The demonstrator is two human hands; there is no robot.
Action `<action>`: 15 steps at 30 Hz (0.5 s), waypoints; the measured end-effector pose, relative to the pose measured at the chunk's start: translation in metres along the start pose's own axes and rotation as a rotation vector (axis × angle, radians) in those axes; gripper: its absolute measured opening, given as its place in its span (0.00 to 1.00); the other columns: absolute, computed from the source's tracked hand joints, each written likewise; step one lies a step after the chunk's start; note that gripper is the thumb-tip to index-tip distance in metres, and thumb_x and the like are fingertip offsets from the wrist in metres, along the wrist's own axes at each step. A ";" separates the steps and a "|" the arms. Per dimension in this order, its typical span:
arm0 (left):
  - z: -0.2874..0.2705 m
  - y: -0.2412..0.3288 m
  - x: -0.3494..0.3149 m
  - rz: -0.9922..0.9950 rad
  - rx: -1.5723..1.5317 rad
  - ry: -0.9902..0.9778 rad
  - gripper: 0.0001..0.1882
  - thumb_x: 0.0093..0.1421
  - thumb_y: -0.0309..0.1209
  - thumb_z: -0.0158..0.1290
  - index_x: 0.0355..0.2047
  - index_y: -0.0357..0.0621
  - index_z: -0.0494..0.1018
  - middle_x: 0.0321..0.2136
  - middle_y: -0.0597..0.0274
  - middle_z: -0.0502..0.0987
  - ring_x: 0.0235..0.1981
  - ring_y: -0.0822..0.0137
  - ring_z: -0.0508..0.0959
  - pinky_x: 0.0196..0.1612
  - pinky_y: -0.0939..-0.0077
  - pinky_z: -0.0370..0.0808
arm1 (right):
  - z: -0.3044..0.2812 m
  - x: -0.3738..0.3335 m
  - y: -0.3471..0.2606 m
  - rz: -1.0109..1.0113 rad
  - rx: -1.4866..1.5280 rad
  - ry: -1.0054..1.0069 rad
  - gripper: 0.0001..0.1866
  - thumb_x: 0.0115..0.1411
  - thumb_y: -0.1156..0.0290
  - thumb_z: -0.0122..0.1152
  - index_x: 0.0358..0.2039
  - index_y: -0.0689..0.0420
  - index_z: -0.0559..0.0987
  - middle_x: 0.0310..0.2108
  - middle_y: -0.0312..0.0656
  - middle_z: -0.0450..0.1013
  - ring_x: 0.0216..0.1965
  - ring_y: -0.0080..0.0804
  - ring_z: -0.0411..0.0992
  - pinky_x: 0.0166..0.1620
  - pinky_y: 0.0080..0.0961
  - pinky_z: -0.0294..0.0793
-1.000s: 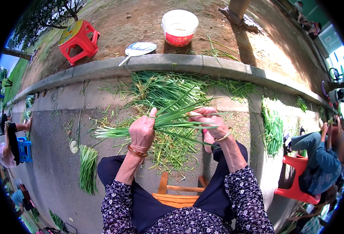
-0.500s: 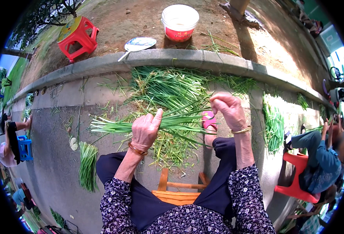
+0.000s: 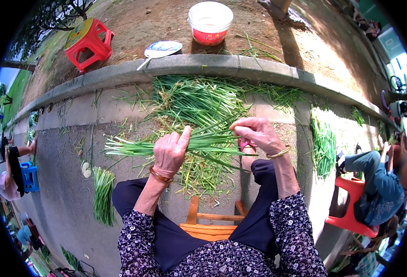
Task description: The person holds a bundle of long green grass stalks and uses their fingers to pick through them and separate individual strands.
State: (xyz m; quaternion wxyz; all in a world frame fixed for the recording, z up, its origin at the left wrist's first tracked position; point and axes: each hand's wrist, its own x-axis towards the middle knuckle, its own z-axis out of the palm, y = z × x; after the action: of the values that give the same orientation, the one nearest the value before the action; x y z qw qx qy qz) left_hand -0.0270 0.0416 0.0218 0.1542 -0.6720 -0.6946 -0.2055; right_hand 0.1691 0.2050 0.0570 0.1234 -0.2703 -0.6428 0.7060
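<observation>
A bunch of long green chives (image 3: pixel 208 141) lies across my left hand (image 3: pixel 170 154), whose fingers are wrapped round its middle. The pale stem ends stick out to the left, the green leaves to the right. My right hand (image 3: pixel 259 135) pinches at the leaf tips; its fingertips partly hide what they grip. Beyond my hands a big heap of loose chives (image 3: pixel 203 97) lies against the kerb. Yellowish trimmed leaves (image 3: pixel 206 173) are scattered below the bunch. A neat bundle of chives (image 3: pixel 104 196) rests on the pavement at left, and a larger pile (image 3: pixel 322 147) at right.
A concrete kerb (image 3: pixel 185 67) runs across beyond the heap. Past it stand a white-and-red bucket (image 3: pixel 210 27), a hand fan (image 3: pixel 163 49) and a red stool (image 3: pixel 90 44). Between my legs shows a wooden stool (image 3: pixel 208 231). A person (image 3: pixel 388 184) sits at right on a red chair (image 3: pixel 351 207).
My right hand has come left and slightly down, from beyond the leaf tips to pinching at them. My left hand keeps hold of the chives, nearly in place.
</observation>
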 end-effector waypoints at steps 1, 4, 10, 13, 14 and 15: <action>0.000 0.001 0.000 -0.003 0.001 -0.003 0.22 0.45 0.24 0.46 0.44 0.47 0.68 0.14 0.65 0.59 0.15 0.67 0.64 0.16 0.73 0.60 | 0.002 0.000 -0.001 0.078 -0.003 -0.013 0.10 0.53 0.71 0.53 0.34 0.62 0.76 0.22 0.32 0.70 0.21 0.14 0.64 0.25 0.11 0.64; -0.003 0.002 0.002 -0.002 0.004 -0.002 0.21 0.45 0.24 0.46 0.43 0.46 0.68 0.14 0.65 0.58 0.15 0.67 0.64 0.16 0.74 0.60 | 0.005 0.002 0.002 0.162 -0.039 -0.025 0.12 0.53 0.70 0.51 0.36 0.62 0.75 0.22 0.32 0.70 0.21 0.13 0.63 0.24 0.11 0.63; -0.008 0.004 0.005 0.033 0.002 0.016 0.22 0.44 0.24 0.46 0.43 0.45 0.68 0.14 0.65 0.58 0.15 0.68 0.64 0.16 0.74 0.60 | 0.012 0.007 0.008 0.190 -0.043 -0.062 0.15 0.53 0.68 0.53 0.39 0.61 0.73 0.21 0.27 0.66 0.18 0.10 0.59 0.20 0.09 0.59; -0.008 0.005 0.006 0.043 0.001 0.025 0.22 0.44 0.24 0.47 0.43 0.45 0.68 0.14 0.65 0.58 0.15 0.68 0.64 0.16 0.74 0.60 | 0.012 0.007 0.007 0.197 0.067 -0.096 0.13 0.52 0.68 0.54 0.38 0.61 0.74 0.19 0.26 0.66 0.17 0.10 0.58 0.19 0.09 0.57; -0.008 0.004 0.005 0.043 -0.001 0.028 0.22 0.44 0.24 0.47 0.43 0.45 0.68 0.14 0.65 0.58 0.15 0.68 0.64 0.16 0.75 0.60 | 0.013 0.006 0.005 0.200 0.095 -0.102 0.13 0.52 0.68 0.54 0.37 0.60 0.74 0.18 0.26 0.65 0.17 0.10 0.58 0.18 0.09 0.57; -0.008 0.003 0.004 0.042 -0.003 0.031 0.22 0.44 0.24 0.47 0.43 0.45 0.68 0.14 0.65 0.58 0.15 0.68 0.64 0.16 0.75 0.60 | 0.014 0.006 0.004 0.204 0.124 -0.108 0.12 0.52 0.69 0.55 0.37 0.60 0.74 0.18 0.25 0.65 0.16 0.10 0.58 0.18 0.09 0.56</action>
State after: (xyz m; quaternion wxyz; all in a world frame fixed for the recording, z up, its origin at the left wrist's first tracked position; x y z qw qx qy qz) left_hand -0.0242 0.0417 0.0311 0.1683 -0.6834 -0.6774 -0.2137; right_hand 0.1570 0.1961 0.0523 0.0324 -0.2876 -0.5729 0.7668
